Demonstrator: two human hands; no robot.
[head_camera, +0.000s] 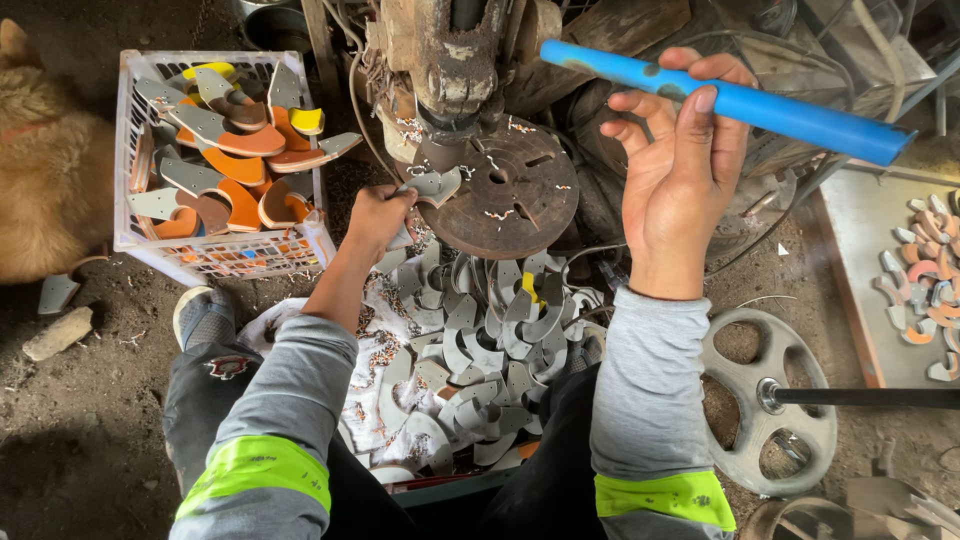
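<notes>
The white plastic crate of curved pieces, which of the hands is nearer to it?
Left. The left hand holds a grey curved piece just right of the white crate; the right hand grips a blue handle farther right.

1. No packages, labels, signs or screens show anywhere in the head view.

Left hand (378, 215) pinches grey curved piece (436, 185) at press plate (512, 195); right hand (680, 165) grips blue handle (730, 100).
</notes>
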